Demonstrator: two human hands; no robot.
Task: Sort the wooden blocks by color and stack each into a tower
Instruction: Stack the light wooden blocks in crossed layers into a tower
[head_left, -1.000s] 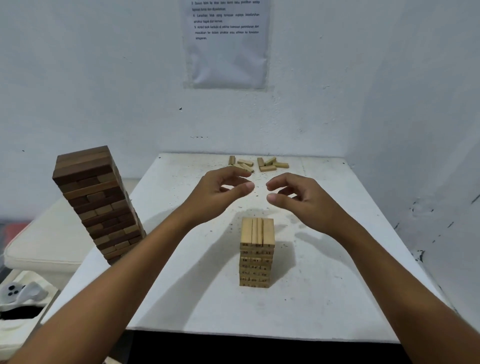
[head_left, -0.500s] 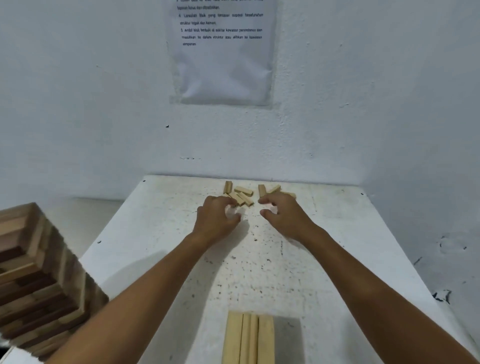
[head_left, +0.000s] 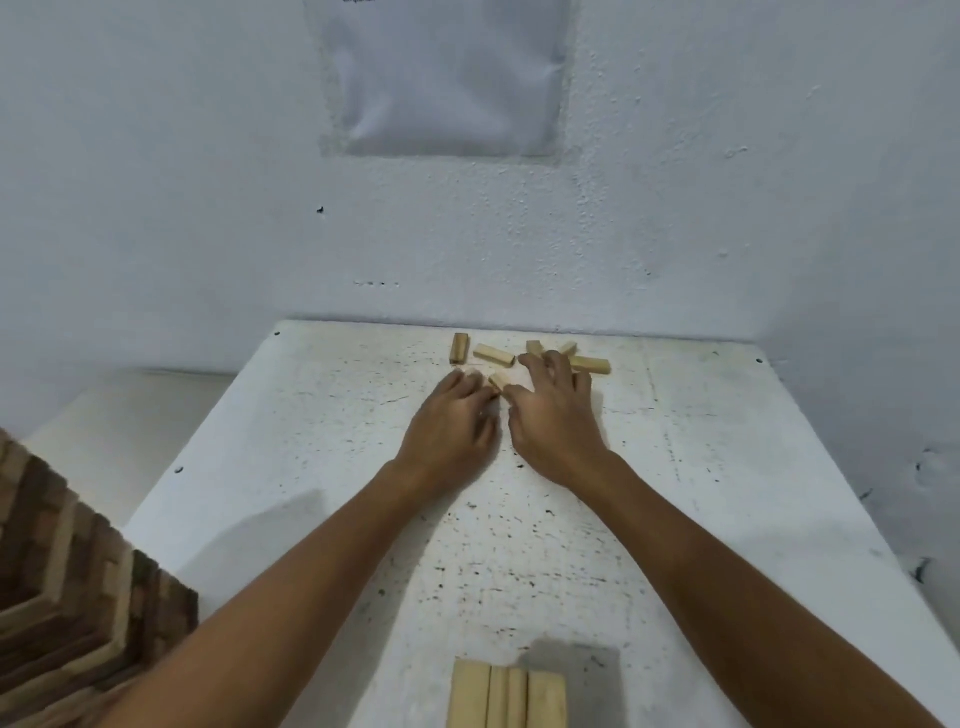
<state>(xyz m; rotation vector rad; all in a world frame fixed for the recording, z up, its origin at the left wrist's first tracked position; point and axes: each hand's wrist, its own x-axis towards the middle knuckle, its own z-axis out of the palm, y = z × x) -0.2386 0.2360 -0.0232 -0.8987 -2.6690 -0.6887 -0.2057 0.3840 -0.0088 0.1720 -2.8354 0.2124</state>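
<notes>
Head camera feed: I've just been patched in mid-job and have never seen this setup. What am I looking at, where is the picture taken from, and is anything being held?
There is no machine here: a person works with two bare hands, and the one camera sits on their head, looking forward and down. You see a white table pushed against a white wall. At its far edge lie loose light blocks. The left hand and right hand reach into that group, and one short block sits between their fingers; whether either hand actually grips it cannot be told. At the bottom edge is the top of the light tower being built. At lower left is the dark tower. A paper sheet hangs on the wall.
</notes>
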